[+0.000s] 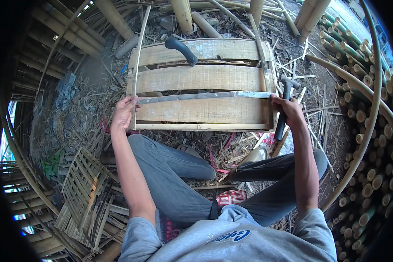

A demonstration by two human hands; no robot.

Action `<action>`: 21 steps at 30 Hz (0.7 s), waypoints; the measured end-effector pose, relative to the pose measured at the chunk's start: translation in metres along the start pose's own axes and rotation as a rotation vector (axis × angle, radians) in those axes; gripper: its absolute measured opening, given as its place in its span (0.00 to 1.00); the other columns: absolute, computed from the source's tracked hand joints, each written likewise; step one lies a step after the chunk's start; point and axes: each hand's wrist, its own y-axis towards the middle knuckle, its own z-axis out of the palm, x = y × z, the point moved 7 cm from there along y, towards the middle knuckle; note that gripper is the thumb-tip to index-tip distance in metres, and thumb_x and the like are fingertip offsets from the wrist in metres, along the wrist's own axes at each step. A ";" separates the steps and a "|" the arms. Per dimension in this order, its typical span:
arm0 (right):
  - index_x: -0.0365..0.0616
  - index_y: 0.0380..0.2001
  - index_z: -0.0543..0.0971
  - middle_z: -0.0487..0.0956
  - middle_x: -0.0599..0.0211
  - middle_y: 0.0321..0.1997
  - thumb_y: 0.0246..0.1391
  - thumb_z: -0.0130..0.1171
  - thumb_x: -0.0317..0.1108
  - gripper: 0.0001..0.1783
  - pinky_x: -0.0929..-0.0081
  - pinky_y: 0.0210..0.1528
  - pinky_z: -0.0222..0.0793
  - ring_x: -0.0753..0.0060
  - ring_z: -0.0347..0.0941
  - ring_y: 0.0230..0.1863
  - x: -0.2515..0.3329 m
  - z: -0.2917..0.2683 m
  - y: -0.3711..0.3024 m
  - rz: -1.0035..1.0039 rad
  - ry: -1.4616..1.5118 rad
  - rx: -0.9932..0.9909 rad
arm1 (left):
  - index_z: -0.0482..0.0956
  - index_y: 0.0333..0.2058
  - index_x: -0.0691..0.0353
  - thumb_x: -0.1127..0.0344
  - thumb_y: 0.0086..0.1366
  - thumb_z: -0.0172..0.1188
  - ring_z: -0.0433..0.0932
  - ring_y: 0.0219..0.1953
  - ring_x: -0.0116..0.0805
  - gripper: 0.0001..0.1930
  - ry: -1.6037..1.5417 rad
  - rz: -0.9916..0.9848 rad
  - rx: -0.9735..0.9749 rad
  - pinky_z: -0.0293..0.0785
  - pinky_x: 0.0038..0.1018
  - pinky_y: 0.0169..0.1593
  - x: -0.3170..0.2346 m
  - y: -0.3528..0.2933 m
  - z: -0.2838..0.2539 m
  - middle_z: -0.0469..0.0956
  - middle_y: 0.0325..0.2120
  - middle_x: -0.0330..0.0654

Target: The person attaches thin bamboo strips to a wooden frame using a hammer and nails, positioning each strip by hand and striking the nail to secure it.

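Observation:
My left hand [124, 111] pinches the left end of a flat, greyish bamboo strip [192, 97], beside an upright pale strip [139, 48]. The greyish strip lies crosswise over a low wooden bench [196, 78] made of broad boards with gaps between them. Its right end is under the fingers of my right hand [288, 108], which is also closed round a hammer [288, 83]. The hammer's head points away from me and its black handle passes through my grip. A curved dark handle [183, 50] rests on the bench's far boards; whatever it belongs to is hidden.
Cut bamboo poles [371, 174] are stacked at the right. A woven bamboo panel [85, 179] lies at the lower left. Another strip [260, 48] lies along the bench's right side. Bamboo posts [182, 17] stand beyond it. Shavings and splinters litter the ground.

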 end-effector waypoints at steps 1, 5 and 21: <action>0.45 0.26 0.80 0.76 0.76 0.24 0.51 0.77 0.37 0.14 0.78 0.27 0.65 0.82 0.68 0.20 0.005 -0.001 -0.007 0.037 0.007 -0.002 | 0.80 0.46 0.63 0.58 0.69 0.67 0.80 0.36 0.25 0.15 0.006 0.001 -0.005 0.72 0.22 0.41 0.000 0.000 -0.003 0.83 0.37 0.37; 0.45 0.30 0.75 0.69 0.76 0.23 0.53 0.76 0.41 0.18 0.73 0.19 0.61 0.79 0.63 0.17 -0.005 0.001 0.000 0.153 0.234 0.133 | 0.80 0.46 0.66 0.60 0.68 0.68 0.80 0.36 0.27 0.16 -0.131 -0.001 -0.038 0.73 0.23 0.40 0.004 0.004 -0.002 0.82 0.37 0.37; 0.42 0.42 0.73 0.68 0.73 0.35 0.53 0.75 0.32 0.21 0.77 0.29 0.63 0.79 0.65 0.28 -0.026 0.003 0.011 0.045 0.451 -0.038 | 0.81 0.45 0.67 0.61 0.68 0.69 0.81 0.37 0.27 0.15 -0.059 -0.074 -0.006 0.75 0.24 0.41 0.015 0.009 -0.002 0.83 0.37 0.38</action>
